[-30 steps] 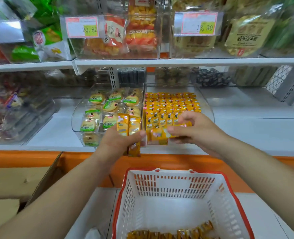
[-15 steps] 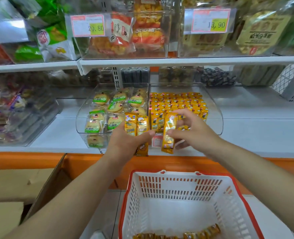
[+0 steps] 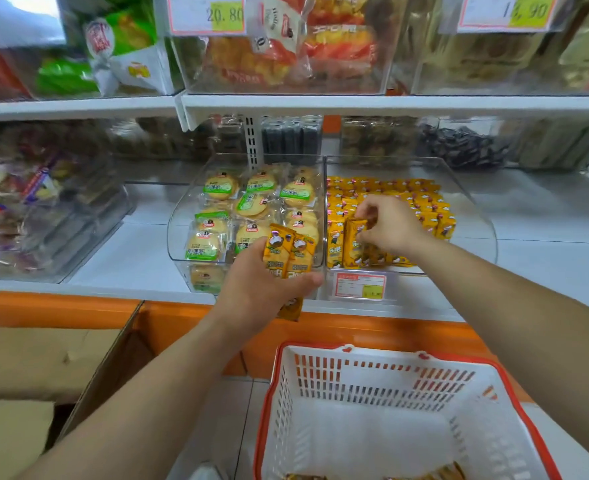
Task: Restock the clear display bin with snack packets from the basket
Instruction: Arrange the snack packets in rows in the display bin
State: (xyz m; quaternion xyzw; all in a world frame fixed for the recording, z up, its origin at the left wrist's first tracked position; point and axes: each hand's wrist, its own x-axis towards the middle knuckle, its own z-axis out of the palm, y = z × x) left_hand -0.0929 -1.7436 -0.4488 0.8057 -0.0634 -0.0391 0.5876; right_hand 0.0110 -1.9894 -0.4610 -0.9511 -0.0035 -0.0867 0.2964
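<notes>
Bin [image 3: 470,216] lies ahead and right of the left hand [image 3: 262,289], which grips a stack [image 3: 288,251] of upright packets just left of it; the right hand [image 3: 390,225], inside the bin, pinches one packet [image 3: 353,237] upright at its front row, basket [image 3: 320,393] below.

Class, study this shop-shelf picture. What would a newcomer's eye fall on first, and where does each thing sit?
The yellow draws the eye first. At mid-shelf the right hand pinches a yellow snack packet upright at the front of the clear display bin, and the left hand grips a bunch of packets just left of it. Below, the red-rimmed white basket looks nearly empty, with a few packets at its near edge.
</notes>
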